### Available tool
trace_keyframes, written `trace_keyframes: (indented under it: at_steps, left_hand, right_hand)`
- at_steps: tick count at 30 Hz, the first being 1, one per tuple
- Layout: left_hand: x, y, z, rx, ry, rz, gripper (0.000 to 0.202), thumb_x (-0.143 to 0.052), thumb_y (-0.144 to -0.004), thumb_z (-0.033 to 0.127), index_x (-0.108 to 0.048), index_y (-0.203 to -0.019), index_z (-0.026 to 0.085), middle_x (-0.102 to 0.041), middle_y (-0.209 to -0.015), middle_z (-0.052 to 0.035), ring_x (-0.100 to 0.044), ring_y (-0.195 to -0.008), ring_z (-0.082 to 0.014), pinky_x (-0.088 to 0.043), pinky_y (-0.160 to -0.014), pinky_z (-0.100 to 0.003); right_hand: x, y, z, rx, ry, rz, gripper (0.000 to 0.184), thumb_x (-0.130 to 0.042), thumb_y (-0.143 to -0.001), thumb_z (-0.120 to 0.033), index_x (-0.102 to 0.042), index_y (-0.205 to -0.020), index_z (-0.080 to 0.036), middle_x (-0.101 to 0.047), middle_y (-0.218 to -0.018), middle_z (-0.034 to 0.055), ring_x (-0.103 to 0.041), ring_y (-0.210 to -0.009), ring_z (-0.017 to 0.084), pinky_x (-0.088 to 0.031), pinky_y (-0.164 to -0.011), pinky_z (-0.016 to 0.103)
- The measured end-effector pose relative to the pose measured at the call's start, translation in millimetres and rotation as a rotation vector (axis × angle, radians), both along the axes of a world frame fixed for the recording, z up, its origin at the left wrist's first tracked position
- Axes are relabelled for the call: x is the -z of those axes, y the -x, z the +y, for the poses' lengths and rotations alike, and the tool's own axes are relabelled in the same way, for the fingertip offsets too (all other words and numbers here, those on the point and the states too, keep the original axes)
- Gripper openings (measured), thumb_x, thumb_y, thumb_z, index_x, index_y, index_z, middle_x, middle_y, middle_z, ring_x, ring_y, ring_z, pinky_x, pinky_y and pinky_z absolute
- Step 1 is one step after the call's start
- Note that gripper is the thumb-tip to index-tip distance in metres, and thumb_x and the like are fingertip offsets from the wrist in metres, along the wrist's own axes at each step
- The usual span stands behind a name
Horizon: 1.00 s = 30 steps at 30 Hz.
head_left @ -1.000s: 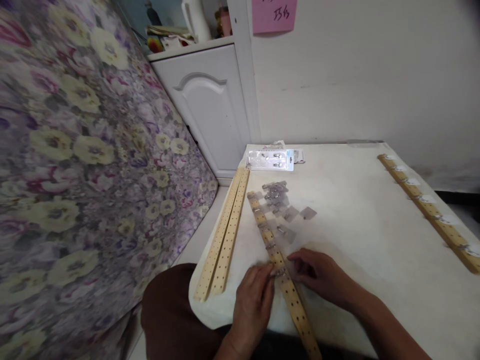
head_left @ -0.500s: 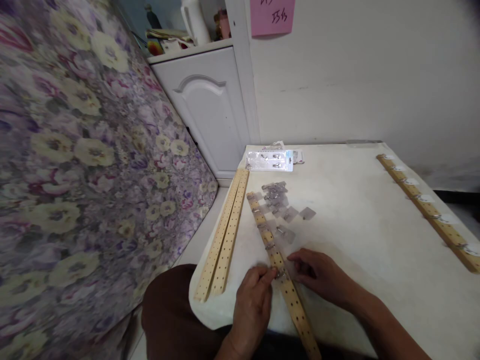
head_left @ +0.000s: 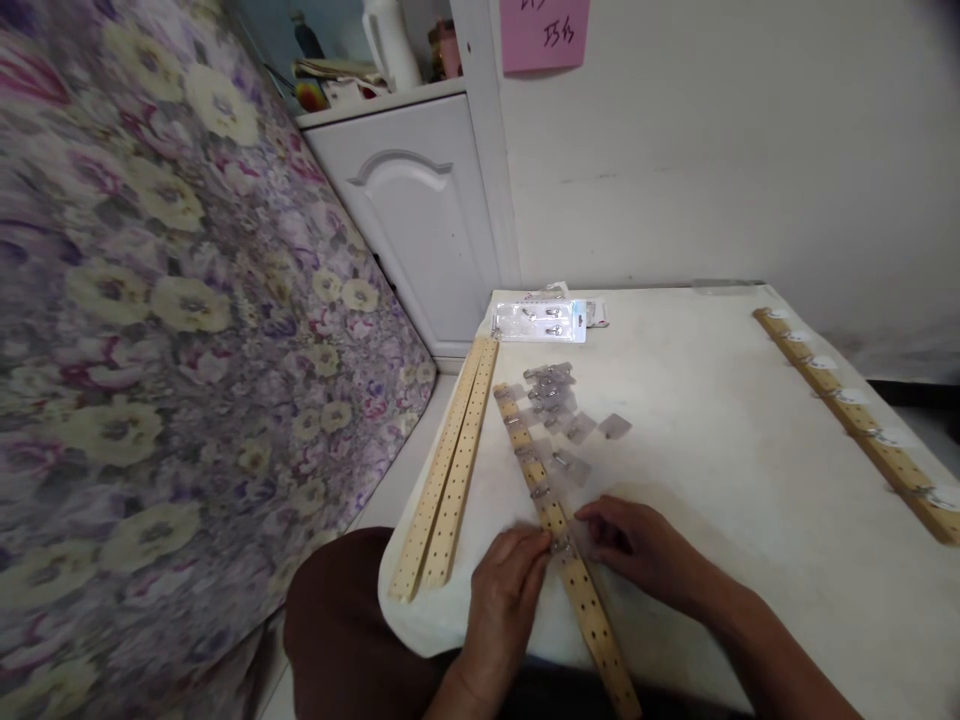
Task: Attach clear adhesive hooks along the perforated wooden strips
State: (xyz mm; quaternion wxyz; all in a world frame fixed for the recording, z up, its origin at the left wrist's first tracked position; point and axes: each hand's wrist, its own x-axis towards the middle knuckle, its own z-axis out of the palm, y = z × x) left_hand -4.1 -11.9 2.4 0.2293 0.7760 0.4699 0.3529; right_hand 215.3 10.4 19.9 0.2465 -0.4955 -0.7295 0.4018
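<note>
little has moved since the earlier frame: in the head view, only the left hand [head_left: 506,595] has shifted slightly, at the hook [head_left: 562,547] nearest its fingertips. they touch its left side, probably to steady it on the wooden bar [head_left: 589,605]; whether they pinch it, i cannot tell. the right hand [head_left: 634,540] is half curled just across the bar, its grasp hidden, perhaps placed to brace from that side. the bar runs between both hands' fingers. beyond the fingertips lie loose hooks [head_left: 551,390], likely set within easy reach. left of the left fingers, two pale bars [head_left: 457,480] lie side by side, seemingly out of the way; well right of the right fingers rests another bar with hooks [head_left: 907,475].
</note>
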Motion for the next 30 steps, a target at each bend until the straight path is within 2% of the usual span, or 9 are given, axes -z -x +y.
trace_keyframes:
  at_steps: [6,14,30]
  left_hand:
    - [0.2,-1.6,3.1,-0.024,0.023,-0.029,0.014,-0.054,-0.089,0.019,-0.063,-0.099,0.023,-0.066,-0.089,-0.0022,-0.062,-0.084,-0.0144,-0.052,-0.073,-0.025]
    - [-1.1,-2.5,2.9,-0.027,-0.039,-0.008,0.014,-0.055,-0.088,0.020,-0.064,-0.098,0.022,-0.067,-0.086,-0.0028,-0.063,-0.081,-0.0152,-0.053,-0.070,-0.026]
    - [3.7,-2.1,-0.1,0.003,-0.108,0.069,0.019,-0.051,-0.089,0.014,-0.061,-0.104,0.021,-0.066,-0.090,-0.0047,-0.060,-0.085,-0.0163,-0.051,-0.073,-0.029]
  right_hand:
    - [0.2,-1.2,0.5,0.009,0.001,-0.015,0.029,-0.060,-0.073,-0.009,-0.061,-0.099,-0.021,-0.063,-0.080,-0.0001,-0.056,-0.069,0.014,-0.042,-0.064,0.025]
    - [-1.7,-1.5,0.9,-0.008,0.002,-0.015,0.026,-0.059,-0.075,-0.011,-0.061,-0.099,-0.022,-0.063,-0.079,0.0000,-0.056,-0.068,0.014,-0.043,-0.064,0.026]
    - [0.9,-1.5,1.3,-0.006,-0.006,-0.024,0.027,-0.059,-0.071,-0.008,-0.061,-0.096,-0.020,-0.063,-0.079,0.0002,-0.056,-0.068,0.014,-0.043,-0.064,0.025]
